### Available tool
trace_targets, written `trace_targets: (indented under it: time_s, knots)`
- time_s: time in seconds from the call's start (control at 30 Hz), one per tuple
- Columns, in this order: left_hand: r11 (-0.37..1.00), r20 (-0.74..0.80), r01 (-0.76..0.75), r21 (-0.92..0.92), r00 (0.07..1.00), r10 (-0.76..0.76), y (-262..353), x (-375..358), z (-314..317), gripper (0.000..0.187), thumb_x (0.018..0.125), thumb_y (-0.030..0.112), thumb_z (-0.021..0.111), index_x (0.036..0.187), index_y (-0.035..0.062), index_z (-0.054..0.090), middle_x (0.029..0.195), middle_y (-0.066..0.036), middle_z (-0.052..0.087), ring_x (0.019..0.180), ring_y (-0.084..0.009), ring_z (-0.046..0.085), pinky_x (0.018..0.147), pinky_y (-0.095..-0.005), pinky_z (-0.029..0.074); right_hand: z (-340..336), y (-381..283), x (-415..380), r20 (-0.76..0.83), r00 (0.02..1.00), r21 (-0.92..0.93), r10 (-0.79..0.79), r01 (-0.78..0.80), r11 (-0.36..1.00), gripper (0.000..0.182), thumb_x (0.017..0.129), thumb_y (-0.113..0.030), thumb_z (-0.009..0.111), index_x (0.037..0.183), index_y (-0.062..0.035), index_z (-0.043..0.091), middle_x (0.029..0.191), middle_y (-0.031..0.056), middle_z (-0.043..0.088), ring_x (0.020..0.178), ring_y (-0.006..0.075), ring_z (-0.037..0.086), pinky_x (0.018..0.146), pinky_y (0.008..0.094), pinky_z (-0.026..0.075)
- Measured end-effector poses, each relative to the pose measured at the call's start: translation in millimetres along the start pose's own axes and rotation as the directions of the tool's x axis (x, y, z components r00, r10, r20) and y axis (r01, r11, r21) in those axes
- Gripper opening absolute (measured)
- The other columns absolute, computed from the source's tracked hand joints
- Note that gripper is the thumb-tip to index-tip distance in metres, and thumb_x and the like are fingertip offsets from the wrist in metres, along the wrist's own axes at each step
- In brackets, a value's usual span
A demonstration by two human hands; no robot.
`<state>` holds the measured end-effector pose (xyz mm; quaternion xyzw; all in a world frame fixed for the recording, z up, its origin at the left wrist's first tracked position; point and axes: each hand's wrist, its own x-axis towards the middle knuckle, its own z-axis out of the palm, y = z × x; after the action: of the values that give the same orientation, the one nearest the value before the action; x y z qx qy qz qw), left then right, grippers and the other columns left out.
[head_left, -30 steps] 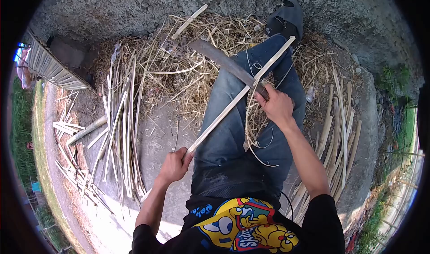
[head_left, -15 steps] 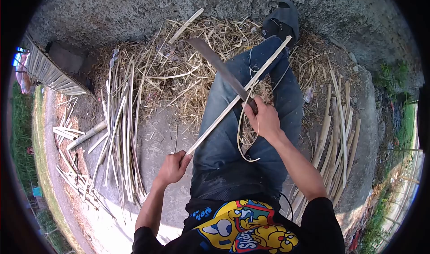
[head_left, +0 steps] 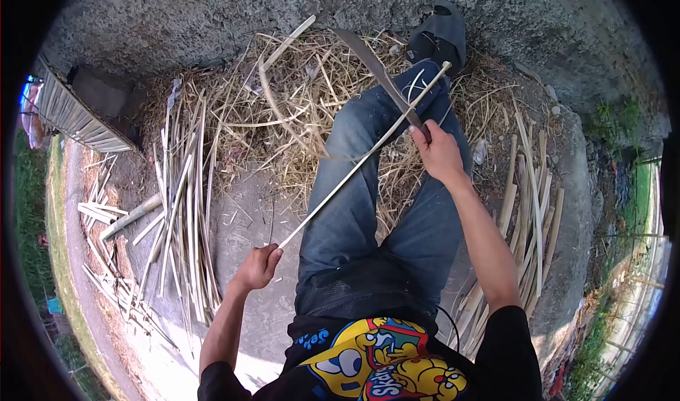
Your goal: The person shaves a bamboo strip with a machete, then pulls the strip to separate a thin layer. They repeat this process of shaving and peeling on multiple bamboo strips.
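Observation:
My left hand is closed round the near end of a long, thin pale strip. The strip runs diagonally over my jeans to the raised knee, its far end near the shoe. In my right hand is the handle of a long knife, its dark blade pointing up and left. The blade crosses the strip close to my right hand. A blurred, curled shaving hangs in the air left of the blade.
Long split strips lie in a bundle on the left, and thicker ones on the right. Loose shavings cover the ground before a rough wall. A slatted panel stands at the far left.
The knife and my right hand have moved up and right along the strip. My left hand has shifted slightly left and down. The curled shaving by my right hand is gone; a blurred one is at left.

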<state>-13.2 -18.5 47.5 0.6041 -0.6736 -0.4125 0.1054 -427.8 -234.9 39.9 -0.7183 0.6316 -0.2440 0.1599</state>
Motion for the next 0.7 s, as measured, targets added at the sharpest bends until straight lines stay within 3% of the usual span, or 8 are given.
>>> trace_targets:
  time_s: [0.1,0.13,0.23,0.27,0.37,0.4,0.53,0.7]
  knots:
    - [1.0,0.011,0.004,0.003,1.0,-0.005,-7.5,-4.0,-2.2,0.037,0.106,0.026,0.049,0.082,-0.0021,0.053,0.065,-0.027,0.053,0.067,-0.0527,0.052,0.06,-0.0521,0.041,9.1,-6.7,1.8,0.352,0.904,0.66,0.245,-0.425,0.62,0.044,0.104,-0.045,0.054,0.089,-0.0033,0.057,0.064,0.0053,0.059,0.051,0.0182,0.059,0.048,0.0337,0.046]
    - [1.0,0.009,0.016,-0.007,1.0,-0.016,-6.2,-5.5,-2.7,0.037,0.105,0.025,0.049,0.081,-0.0021,0.053,0.065,-0.027,0.053,0.067,-0.0526,0.052,0.06,-0.0521,0.041,11.7,-8.7,-0.3,0.355,0.903,0.661,0.244,-0.427,0.617,0.044,0.104,-0.045,0.054,0.089,-0.0033,0.057,0.064,0.0053,0.059,0.051,0.0182,0.059,0.048,0.0337,0.046]
    - [1.0,-0.005,0.007,0.017,1.0,-0.007,-2.1,-6.5,-3.4,0.037,0.105,0.024,0.049,0.079,-0.0021,0.052,0.065,-0.027,0.053,0.066,-0.0526,0.052,0.059,-0.0515,0.041,16.0,-13.9,-1.8,0.312,0.894,0.623,0.321,-0.448,0.642,0.046,0.104,-0.045,0.055,0.09,-0.0016,0.059,0.064,0.0052,0.058,0.051,0.0178,0.057,0.051,0.0321,0.045]
    - [1.0,-0.008,0.001,0.02,1.0,-0.001,-2.4,-5.8,-3.5,0.037,0.105,0.024,0.049,0.079,-0.0021,0.052,0.065,-0.027,0.053,0.066,-0.0526,0.052,0.059,-0.0515,0.041,17.3,-15.4,-4.6,0.072,0.979,0.373,0.191,-0.203,0.905,0.043,0.103,-0.044,0.055,0.092,-0.002,0.058,0.068,0.0152,0.064,0.058,0.0347,0.064,0.055,0.0447,0.05]
    - [1.0,-0.029,-0.012,0.028,1.0,0.013,-8.3,-4.8,1.7,0.035,0.105,0.023,0.05,0.081,-0.0015,0.053,0.065,-0.028,0.053,0.066,-0.0534,0.052,0.059,-0.0534,0.041,8.8,-35.1,-25.5,0.072,0.992,0.154,0.108,-0.118,0.981,0.04,0.101,-0.043,0.056,0.097,-0.0032,0.057,0.072,0.0227,0.066,0.071,0.0464,0.066,0.064,0.0544,0.052]
    - [0.997,-0.055,-0.004,0.081,0.998,0.009,-11.7,-4.9,5.0,0.032,0.104,0.024,0.051,0.083,-0.0002,0.053,0.065,-0.027,0.055,0.067,-0.053,0.054,0.06,-0.0546,0.043,22.3,-31.4,-37.4,-0.102,0.994,0.026,-0.048,0.051,0.998,0.041,0.1,-0.046,0.056,0.1,-0.0049,0.057,0.072,0.022,0.067,0.075,0.0458,0.068,0.065,0.0547,0.054]
    - [0.956,-0.172,0.058,0.287,0.985,-0.009,-37.6,-8.4,14.6,0.025,0.102,0.027,0.054,0.091,0.0041,0.053,0.064,-0.025,0.059,0.067,-0.0507,0.061,0.059,-0.0576,0.047,4.0,-39.7,-61.4,0.097,0.985,-0.187,-0.146,0.162,0.969,0.04,0.098,-0.047,0.059,0.103,-0.0073,0.057,0.073,0.0198,0.069,0.065,0.0407,0.069,0.053,0.0535,0.053]
    - [0.921,-0.253,0.09,0.379,0.967,0.01,-49.8,0.7,19.9,0.027,0.101,0.032,0.056,0.092,0.0061,0.053,0.064,-0.024,0.062,0.062,-0.0491,0.063,0.055,-0.0578,0.048,-23.1,14.8,-23.9,-0.046,0.998,-0.22,-0.04,0.029,0.975,0.041,0.098,-0.05,0.059,0.098,-0.0086,0.055,0.072,0.0205,0.068,0.068,0.0437,0.068,0.057,0.0551,0.053]
